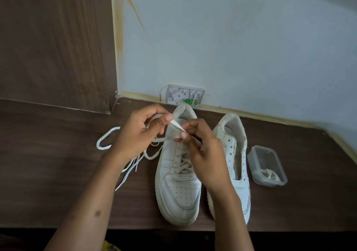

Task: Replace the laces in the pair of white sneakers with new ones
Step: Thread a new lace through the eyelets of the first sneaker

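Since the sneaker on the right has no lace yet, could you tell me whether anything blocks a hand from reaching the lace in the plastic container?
Nothing visible does. The clear plastic container has no lid on, and the lace in it lies exposed, beside the unlaced sneaker.

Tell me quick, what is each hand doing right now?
Left hand: pinching the flat white shoelace near its tip.
Right hand: pinching the same lace, over the left white leather sneaker.
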Available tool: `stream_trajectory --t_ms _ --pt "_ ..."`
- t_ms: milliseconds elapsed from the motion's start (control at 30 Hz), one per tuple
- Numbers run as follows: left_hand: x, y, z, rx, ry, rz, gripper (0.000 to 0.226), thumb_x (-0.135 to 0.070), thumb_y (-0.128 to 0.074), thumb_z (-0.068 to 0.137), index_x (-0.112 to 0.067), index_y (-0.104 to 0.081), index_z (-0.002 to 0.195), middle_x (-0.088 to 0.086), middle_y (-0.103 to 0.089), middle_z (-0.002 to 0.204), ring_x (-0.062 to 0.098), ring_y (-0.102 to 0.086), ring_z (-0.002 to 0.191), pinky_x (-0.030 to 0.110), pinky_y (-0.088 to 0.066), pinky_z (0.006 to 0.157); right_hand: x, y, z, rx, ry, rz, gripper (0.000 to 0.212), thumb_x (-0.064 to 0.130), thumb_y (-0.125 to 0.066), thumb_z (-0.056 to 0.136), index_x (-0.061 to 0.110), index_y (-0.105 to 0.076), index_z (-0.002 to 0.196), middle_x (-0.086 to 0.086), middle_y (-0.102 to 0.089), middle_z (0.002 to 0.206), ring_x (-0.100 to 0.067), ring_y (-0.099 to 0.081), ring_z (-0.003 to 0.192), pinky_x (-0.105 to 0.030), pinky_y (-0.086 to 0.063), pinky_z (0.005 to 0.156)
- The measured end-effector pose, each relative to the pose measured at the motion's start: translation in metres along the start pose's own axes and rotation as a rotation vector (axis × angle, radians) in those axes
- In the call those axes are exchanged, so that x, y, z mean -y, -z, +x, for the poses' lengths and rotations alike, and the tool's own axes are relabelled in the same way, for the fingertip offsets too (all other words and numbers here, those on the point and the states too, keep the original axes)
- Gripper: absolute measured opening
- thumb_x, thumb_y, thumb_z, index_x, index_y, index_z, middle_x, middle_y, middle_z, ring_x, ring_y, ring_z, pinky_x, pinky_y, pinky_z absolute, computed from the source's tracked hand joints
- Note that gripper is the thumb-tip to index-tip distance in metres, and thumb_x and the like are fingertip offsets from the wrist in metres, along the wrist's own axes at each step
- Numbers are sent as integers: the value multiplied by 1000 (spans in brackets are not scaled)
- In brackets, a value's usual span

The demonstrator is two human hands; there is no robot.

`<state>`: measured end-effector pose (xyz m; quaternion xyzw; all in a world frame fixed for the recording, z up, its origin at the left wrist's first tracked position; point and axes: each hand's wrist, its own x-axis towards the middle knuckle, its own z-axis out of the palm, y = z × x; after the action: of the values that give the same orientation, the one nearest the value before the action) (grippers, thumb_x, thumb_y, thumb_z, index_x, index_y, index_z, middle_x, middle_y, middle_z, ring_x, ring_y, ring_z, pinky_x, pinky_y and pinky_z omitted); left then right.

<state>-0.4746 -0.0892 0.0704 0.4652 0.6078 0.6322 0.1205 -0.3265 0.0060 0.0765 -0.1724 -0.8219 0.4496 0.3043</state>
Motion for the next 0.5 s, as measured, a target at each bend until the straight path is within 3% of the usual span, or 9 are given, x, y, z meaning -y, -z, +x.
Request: stream_trajectory --t_ms 100,167,267,333,400,500 --pt "0 5 -2 84 207 -99 47 -41 -47 97 -6 -71 78 8 -63 55 22 -51 39 25 -41 39 -1 -1 0 -32 51 -61 13 12 -54 100 24 -60 102 9 -68 90 -15 -66 92 -38 -54 78" --pt "2 7 -3 163 289 -94 49 -43 -50 93 -3 -74 80 13 -68 60 29 -59 42 31 -48 44 -3 0 0 -67 69 -62 17 9 -52 99 25 -59 103 7 -66 91 -15 -64 88 -39 -54 74" --pt "6 2 -2 122 170 85 20 -38 -75 74 -21 -77 83 -1 -73 79 17 -70 72 42 -55 73 -4 2 0 -65 96 -71 31 -4 -49 93 25 -56 104 3 -64 93 -17 -63 83 -37 -53 69" --pt "8 -3 0 79 81 132 25 -37 -80 68 -23 -76 89 -7 -71 91 10 -68 90 33 -51 89 -3 3 0 -33 114 -59 36 -10 -47 91 21 -56 104 3 -66 97 -16 -65 90 -29 -53 73" --pt "7 -10 1 65 -1 147 32 -36 -78 69 -21 -75 97 -11 -71 98 7 -65 100 25 -48 93 -1 3 0 -4 121 -24 36 -13 -46 90 18 -57 104 4 -67 99 -15 -66 94 -20 -50 75" --pt "7 -13 2 74 -18 108 46 -33 -78 72 -23 -68 115 -14 -71 106 5 -64 107 19 -45 96 -2 5 -1 -3 124 -11 34 -13 -48 89 17 -57 103 8 -65 94 -14 -62 84 -16 -45 71"
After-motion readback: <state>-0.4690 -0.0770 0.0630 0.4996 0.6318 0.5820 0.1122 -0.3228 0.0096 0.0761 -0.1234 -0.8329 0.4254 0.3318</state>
